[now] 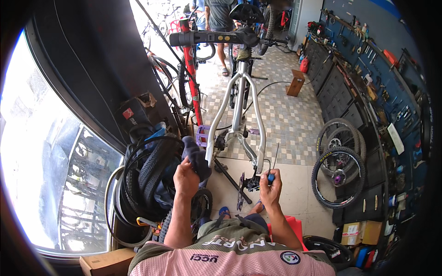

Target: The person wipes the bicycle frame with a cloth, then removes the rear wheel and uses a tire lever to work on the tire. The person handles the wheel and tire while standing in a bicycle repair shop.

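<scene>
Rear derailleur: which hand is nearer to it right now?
Right. The right hand is just to the rear derailleur's right; the left hand is farther off to its left, holding a dark cloth.

Total bike workshop: silver frame on a red stand, tools lining the right wall, tires heaped near left.

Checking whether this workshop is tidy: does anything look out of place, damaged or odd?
The silver bicycle frame looks incomplete, with no wheel in its rear end. At left, the tyres are heaped in an untidy jumble. No spill or damage stands out.
</scene>
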Motion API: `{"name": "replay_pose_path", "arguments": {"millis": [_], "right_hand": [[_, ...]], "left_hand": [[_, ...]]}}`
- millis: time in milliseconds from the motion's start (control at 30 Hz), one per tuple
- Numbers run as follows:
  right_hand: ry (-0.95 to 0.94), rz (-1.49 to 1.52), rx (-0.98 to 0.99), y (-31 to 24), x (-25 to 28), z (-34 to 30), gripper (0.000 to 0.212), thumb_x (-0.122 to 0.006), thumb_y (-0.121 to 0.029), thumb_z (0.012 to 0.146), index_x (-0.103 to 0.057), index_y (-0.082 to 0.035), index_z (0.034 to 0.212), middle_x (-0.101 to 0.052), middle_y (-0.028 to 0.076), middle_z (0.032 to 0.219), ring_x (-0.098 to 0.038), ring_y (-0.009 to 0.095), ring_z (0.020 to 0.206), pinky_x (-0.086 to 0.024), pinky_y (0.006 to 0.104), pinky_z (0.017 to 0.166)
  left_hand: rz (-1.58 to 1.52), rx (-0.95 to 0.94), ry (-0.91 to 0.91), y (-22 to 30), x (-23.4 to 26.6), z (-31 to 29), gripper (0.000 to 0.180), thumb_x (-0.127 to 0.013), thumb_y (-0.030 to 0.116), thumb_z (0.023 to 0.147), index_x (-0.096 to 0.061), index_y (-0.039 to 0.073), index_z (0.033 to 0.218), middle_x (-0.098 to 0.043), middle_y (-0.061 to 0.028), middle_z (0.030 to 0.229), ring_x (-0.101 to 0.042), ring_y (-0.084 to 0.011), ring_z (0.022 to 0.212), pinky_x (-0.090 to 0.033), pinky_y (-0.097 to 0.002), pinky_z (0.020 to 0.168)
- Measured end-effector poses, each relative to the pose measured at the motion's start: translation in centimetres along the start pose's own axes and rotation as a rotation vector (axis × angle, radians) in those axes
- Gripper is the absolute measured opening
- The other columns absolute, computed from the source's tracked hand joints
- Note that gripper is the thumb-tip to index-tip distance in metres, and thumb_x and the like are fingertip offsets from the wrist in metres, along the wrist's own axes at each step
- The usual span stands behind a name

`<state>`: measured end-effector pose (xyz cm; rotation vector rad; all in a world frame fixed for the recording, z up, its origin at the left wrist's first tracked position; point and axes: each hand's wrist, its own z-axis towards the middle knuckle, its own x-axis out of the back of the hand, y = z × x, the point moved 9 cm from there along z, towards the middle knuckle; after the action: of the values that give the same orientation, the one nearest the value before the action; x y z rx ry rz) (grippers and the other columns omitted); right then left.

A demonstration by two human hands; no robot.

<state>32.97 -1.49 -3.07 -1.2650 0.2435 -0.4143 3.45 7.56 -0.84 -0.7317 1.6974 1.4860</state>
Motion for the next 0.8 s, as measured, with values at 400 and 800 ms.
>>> {"name": "replay_pose_path", "arguments": {"millis": [400, 800], "right_hand": [[-0.018, -0.026, 0.045, -0.4, -0.2, 0.2, 0.015, -0.062, -0.012, 0.101, -0.050, -0.005, 0.098, -0.056, 0.002, 0.080, -0.051, 0.008, 0.067, -0.045, 0.0267, 0.060], [-0.027, 0.018, 0.031, -1.0, -0.7, 0.3, 0.014, -0.061, -0.012, 0.101, -0.050, -0.005, 0.097, -0.055, 0.002, 0.080, -0.050, 0.007, 0.065, -0.044, 0.0260, 0.059]], "left_hand": [[0.942, -0.353, -0.005, -2.1, 2.4, -0.8, 0.042, -0.043, 0.006, 0.108, -0.055, -0.001, 0.148, -0.060, 0.0040, 0.113, -0.047, -0.0033, 0.089, -0.040, -0.0186, 0.079], [0.233, -0.076, 0.130, -7.9, 10.4, 5.2, 0.055, -0.049, 0.042, 0.113, -0.050, 0.006, 0.154, -0.063, -0.0028, 0.142, -0.063, -0.0145, 0.120, -0.051, -0.0312, 0.101]]}}
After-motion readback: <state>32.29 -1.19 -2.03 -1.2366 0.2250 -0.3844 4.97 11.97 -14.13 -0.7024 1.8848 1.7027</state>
